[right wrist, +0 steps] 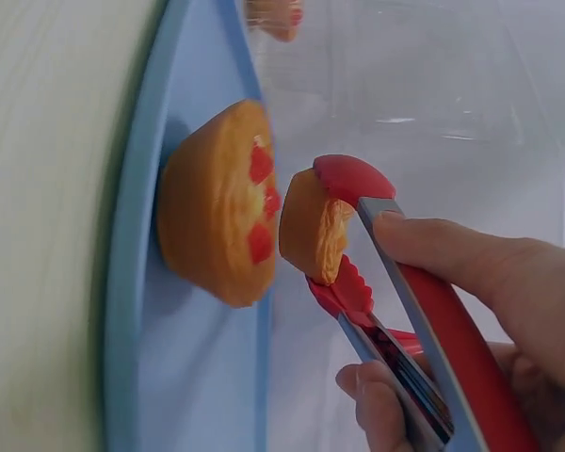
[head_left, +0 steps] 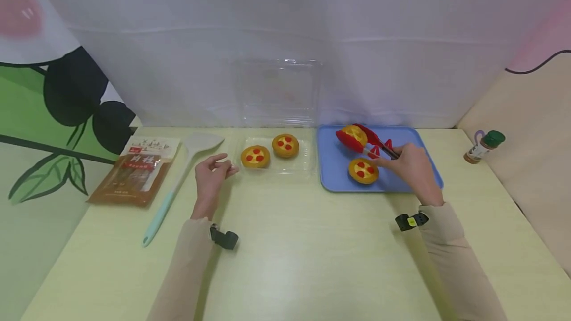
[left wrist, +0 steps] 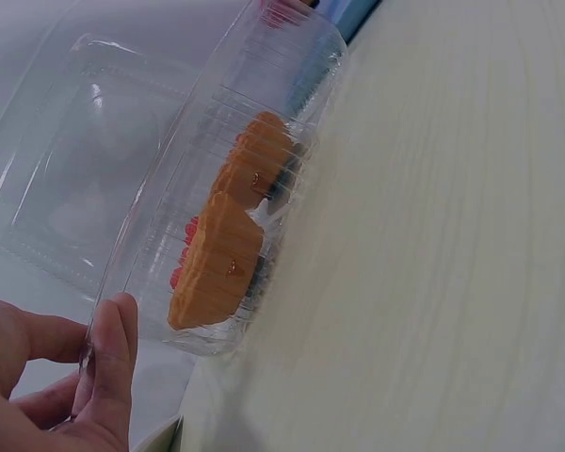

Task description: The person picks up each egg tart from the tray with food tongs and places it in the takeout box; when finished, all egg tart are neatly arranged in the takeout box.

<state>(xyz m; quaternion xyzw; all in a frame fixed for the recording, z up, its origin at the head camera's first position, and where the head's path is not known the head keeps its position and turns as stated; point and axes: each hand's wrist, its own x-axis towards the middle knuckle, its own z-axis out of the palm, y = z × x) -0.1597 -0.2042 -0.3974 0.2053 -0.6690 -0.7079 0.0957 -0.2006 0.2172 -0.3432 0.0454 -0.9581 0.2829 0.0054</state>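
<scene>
My right hand (head_left: 412, 168) grips red-tipped tongs (right wrist: 457, 353), whose red ends clamp a small tart (right wrist: 306, 221) above the blue tray (head_left: 330, 180). Another tart (head_left: 363, 171) with red pieces on top lies on that tray, nearer the front edge. Two more tarts (head_left: 255, 156) (head_left: 285, 145) sit in the clear hinged container (head_left: 303, 165), its lid raised at the back. My left hand (left wrist: 71, 377) pinches the left edge of this container between thumb and fingers.
Left of the container lie a spatula (head_left: 178, 182) with a pale green handle and a brown food packet (head_left: 138, 170). A green-capped spice bottle (head_left: 484, 146) is at the far right. A white cloth (head_left: 200, 78) hangs behind the table.
</scene>
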